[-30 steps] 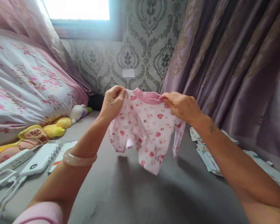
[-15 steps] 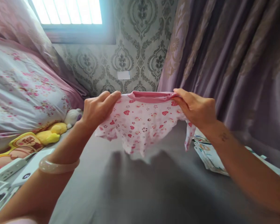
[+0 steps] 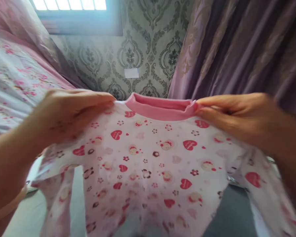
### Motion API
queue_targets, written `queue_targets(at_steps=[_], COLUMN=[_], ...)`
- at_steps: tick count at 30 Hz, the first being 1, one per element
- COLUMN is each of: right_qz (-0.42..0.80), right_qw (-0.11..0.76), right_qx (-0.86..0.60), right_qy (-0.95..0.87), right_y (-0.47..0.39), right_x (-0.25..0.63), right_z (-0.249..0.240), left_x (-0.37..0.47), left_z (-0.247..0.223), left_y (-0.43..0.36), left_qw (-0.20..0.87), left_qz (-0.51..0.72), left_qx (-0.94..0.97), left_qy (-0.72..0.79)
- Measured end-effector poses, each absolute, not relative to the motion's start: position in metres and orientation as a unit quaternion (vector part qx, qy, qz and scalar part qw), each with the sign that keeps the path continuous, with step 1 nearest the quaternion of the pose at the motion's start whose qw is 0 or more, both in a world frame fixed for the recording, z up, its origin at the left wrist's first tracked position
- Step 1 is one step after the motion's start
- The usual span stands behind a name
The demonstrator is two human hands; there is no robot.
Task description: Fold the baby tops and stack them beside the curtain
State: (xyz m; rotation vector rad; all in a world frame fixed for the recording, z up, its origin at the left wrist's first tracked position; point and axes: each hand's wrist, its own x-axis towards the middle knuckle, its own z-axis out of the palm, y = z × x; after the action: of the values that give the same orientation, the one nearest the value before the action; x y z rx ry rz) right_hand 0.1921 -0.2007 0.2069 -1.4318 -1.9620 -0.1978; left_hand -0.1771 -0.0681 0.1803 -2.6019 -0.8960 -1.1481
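A small long-sleeved shirt (image 3: 153, 154), white with red hearts, flowers and little faces, hangs spread out in front of me. Its pink collar (image 3: 160, 110) faces up at the top edge. My left hand (image 3: 71, 112) is closed on the shoulder cloth left of the collar. At the right end of the collar, my right hand (image 3: 236, 115) pinches the cloth between thumb and fingers. Both sleeves droop below my hands, and the lower hem runs out of view.
Behind the shirt lies a grey sheet (image 3: 232, 210), mostly covered by it. Flowered white and pink fabric (image 3: 19, 79) is at the left. A purple curtain (image 3: 224, 49) hangs at the right. Patterned wallpaper (image 3: 101, 62) and a bright window (image 3: 71, 5) are at the back.
The shirt has come much closer to me and now hangs open, its front and sleeves filling the lower view. Both hands have moved nearer and further apart, still gripping it.
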Motion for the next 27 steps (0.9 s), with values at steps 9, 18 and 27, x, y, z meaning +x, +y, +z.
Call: queue_targets(at_steps=[9,18,27], right_qz=[0.08,0.055,0.028], right_qw=[0.116,0.058,0.06], right_qx=[-0.669,-0.682,-0.681], right_qy=[-0.73,-0.727,-0.73], right_y=[-0.072,-0.026,0.022], right_x=[0.209,0.201,0.209], right_z=[0.016,-0.065,-0.072], left_x=[-0.104,-0.079,-0.074], left_z=[-0.001,-0.063,-0.066], left_y=[0.034,0.061,0.102], left_qw=[-0.082,-0.071,-0.025], left_qz=[-0.067,0.007,0.001], left_qx=[-0.927,-0.878,-0.881], left_qy=[-0.36,-0.473,-0.472])
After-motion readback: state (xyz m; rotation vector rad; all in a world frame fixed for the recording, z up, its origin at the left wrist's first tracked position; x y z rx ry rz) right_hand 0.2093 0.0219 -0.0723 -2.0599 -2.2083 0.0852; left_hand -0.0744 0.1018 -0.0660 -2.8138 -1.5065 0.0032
